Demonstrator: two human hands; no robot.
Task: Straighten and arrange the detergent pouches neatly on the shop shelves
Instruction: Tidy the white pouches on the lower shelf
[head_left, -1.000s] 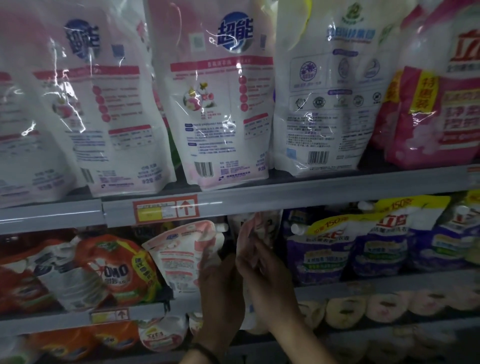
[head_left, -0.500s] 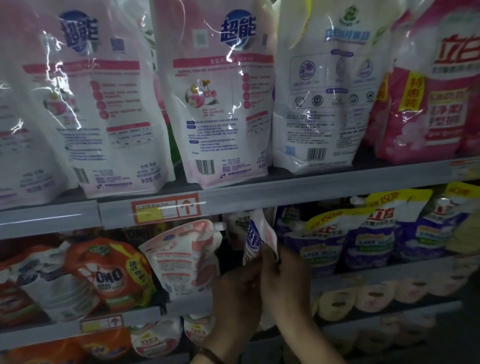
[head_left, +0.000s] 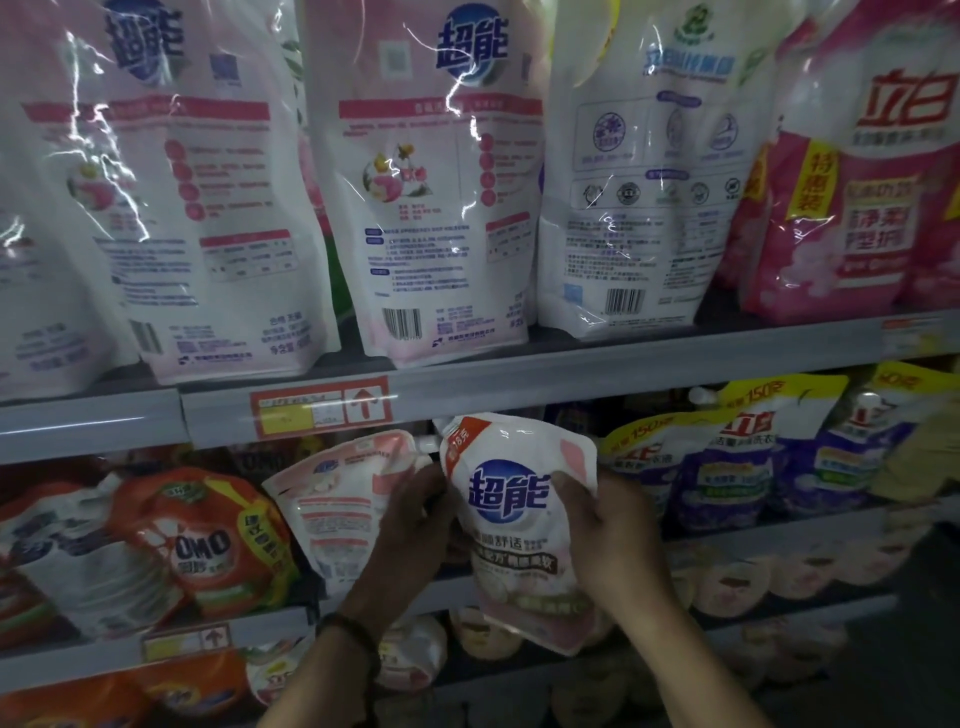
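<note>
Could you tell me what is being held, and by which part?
Both hands hold one white-and-pink detergent pouch: left hand on its left edge, right hand on its right edge.

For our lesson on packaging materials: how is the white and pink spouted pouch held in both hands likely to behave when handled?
Probably floppy: the pouch creases where the right hand grips it. Likely slippery, since its film looks smooth. Apt to slump or tip, as the neighbouring pouch leans.

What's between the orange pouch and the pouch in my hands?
A tilted white and pink pouch, partly behind the left hand, stands between the orange pouch and the held pouch, in the head view.
</note>
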